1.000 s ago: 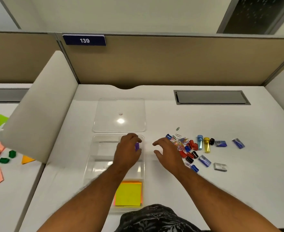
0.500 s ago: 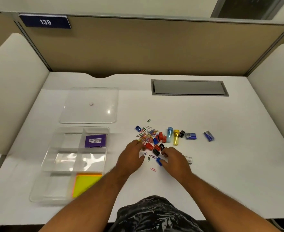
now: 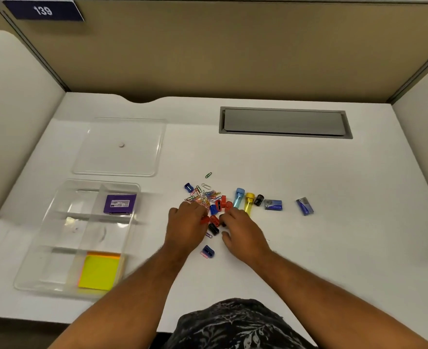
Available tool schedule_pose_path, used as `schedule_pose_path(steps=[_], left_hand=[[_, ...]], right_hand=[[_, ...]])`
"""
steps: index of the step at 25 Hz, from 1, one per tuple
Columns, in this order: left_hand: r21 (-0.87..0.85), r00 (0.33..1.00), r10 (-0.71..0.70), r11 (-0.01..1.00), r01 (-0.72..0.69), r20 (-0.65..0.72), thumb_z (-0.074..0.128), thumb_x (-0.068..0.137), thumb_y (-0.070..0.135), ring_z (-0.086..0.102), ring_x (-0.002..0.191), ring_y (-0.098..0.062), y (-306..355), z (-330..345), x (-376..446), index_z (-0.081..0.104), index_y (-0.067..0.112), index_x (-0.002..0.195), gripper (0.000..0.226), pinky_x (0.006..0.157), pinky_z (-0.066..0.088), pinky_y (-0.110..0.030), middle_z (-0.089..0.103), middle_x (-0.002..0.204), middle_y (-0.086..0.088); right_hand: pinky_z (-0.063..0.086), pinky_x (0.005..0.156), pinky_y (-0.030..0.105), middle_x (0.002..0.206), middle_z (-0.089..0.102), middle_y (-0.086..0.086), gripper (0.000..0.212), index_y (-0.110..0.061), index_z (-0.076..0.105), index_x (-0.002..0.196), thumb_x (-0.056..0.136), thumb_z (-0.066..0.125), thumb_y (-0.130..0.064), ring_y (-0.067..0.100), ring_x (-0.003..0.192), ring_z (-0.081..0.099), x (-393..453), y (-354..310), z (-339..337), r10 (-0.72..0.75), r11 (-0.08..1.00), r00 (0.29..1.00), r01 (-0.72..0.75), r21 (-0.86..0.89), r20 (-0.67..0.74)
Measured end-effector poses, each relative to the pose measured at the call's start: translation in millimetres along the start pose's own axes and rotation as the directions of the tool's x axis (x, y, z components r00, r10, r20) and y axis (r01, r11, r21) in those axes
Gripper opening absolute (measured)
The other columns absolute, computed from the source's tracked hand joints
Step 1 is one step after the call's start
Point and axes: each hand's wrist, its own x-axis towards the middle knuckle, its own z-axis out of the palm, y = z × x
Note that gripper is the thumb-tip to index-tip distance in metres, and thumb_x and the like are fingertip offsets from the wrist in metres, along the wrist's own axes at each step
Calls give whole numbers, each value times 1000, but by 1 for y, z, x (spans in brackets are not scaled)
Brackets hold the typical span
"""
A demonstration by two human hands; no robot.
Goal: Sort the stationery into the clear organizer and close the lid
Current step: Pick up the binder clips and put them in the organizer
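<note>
The clear organizer [image 3: 56, 222] lies at the left of the desk, holding a purple box [image 3: 120, 204] in its far right compartment and yellow sticky notes [image 3: 99, 272] in the near right one. Its clear lid [image 3: 119, 147] lies flat behind it. A heap of coloured paper clips [image 3: 205, 195] and small red, blue and black sharpeners [image 3: 216, 206] sits mid-desk. My left hand [image 3: 186, 226] rests on the heap's near left edge, fingers curled over pieces. My right hand [image 3: 243, 233] is just right of it, fingers bent onto the pieces. What either hand holds is hidden.
Right of the heap lie a light blue tube [image 3: 238, 197], a yellow tube [image 3: 249, 201], a small black piece [image 3: 258, 199] and two blue staple boxes [image 3: 273, 205] [image 3: 304, 206]. A grey cable hatch [image 3: 284, 122] is set in the desk's far side. Partition walls stand around.
My left hand left the purple box in the organizer and came right to the heap. Both hands have pushed a little further into the pieces. The view swung right.
</note>
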Motion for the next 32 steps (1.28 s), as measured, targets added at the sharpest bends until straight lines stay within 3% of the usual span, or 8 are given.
schedule_pose_path(steps=[5, 9, 12, 15, 22, 28, 30, 32], left_hand=[[-336, 994, -8, 941, 46, 112, 61, 95, 28, 65, 98, -15, -1, -3, -21, 62, 26, 126, 32, 81, 55, -34, 66, 116, 6], [-328, 985, 6, 943, 52, 175, 62, 91, 17, 65, 93, -19, 9, 2, -28, 67, 21, 110, 20, 81, 56, -39, 60, 118, 4], [-383, 953, -135, 893, 235, 271, 66, 93, 26, 71, 76, -18, 19, 9, -25, 64, 25, 101, 8, 73, 60, -43, 57, 113, 5], [-399, 884, -253, 820, 411, 393, 79, 84, 36, 72, 63, -20, 30, 14, -16, 57, 28, 100, 28, 60, 64, -42, 61, 103, 4], [-209, 934, -236, 932, 296, 270, 73, 88, 27, 64, 93, -19, 35, 23, -6, 64, 21, 121, 34, 77, 46, -25, 67, 116, -1], [-368, 969, -177, 901, 230, 173, 77, 81, 20, 61, 86, -9, 25, 3, -14, 70, 26, 104, 25, 75, 49, -20, 62, 106, 9], [-455, 940, -254, 826, 333, 227, 78, 80, 16, 65, 80, -8, 19, -2, -17, 66, 29, 103, 29, 73, 54, -18, 65, 100, 10], [-610, 862, -372, 610, 506, 343, 76, 84, 11, 73, 73, -13, 16, -5, -19, 60, 26, 106, 31, 68, 61, -24, 70, 98, 2]], right_hand=[[53, 81, 41, 128, 59, 2, 41, -29, 64, 126, 87, 71, -18, 26, 115, 57, 20, 1, 1, -85, 988, 995, 90, -125, 46], [49, 83, 44, 123, 60, 4, 30, -27, 65, 120, 93, 66, -14, 30, 112, 59, 28, 8, 2, -110, 969, 992, 122, -215, 69], [50, 80, 42, 119, 61, 6, 26, -22, 65, 122, 96, 64, -17, 30, 108, 61, 25, 12, 2, -87, 973, 995, 95, -208, 48], [50, 83, 41, 124, 60, 4, 35, -22, 62, 129, 94, 69, -25, 27, 112, 59, 18, 15, 2, -63, 987, 997, 69, -143, 51], [49, 86, 37, 126, 62, 3, 36, -23, 61, 135, 99, 65, -29, 25, 114, 61, 20, 16, 1, -61, 988, 998, 62, -140, 13], [56, 85, 39, 122, 63, -2, 67, -29, 52, 141, 79, 77, -33, 22, 110, 60, 21, 19, -7, 89, 989, 995, -94, 116, 47], [59, 87, 37, 118, 63, -3, 66, -30, 58, 135, 73, 82, -31, 18, 107, 61, 23, 19, -8, 133, 956, 989, -145, 254, 65], [60, 87, 33, 114, 63, -3, 54, -28, 70, 123, 71, 85, -27, 16, 102, 63, 25, 19, -8, 143, 930, 986, -163, 330, 82]])
